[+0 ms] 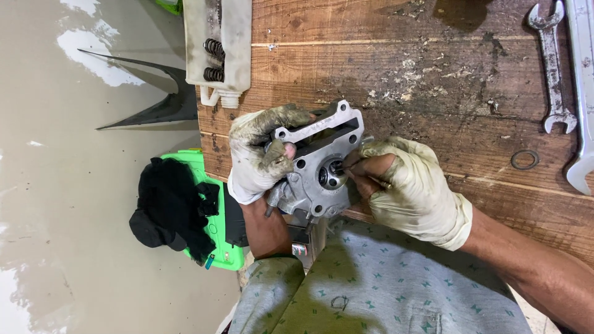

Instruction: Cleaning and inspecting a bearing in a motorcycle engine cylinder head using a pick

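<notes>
R hand (411, 188) in a grimy pale glove pinches a small part at the valve seat (335, 171) of the grey cast-metal cylinder head (318, 167). L hand (260, 154) clamps the head at the wooden bench (433, 80) edge. Seating step, prob.; needs steady pressure.

A worn, scratched wooden workbench (433, 93) stands over a smooth grey floor (74, 185) with pale glare patches.

Worn, stained wooden plank bench (402, 68). Lying on it: two grimy steel open-end spanners (552, 68) (581, 93), one flat metal washer ring (525, 159), one cut-open white plastic jug (218, 43) holding dark coil springs (214, 59).
</notes>
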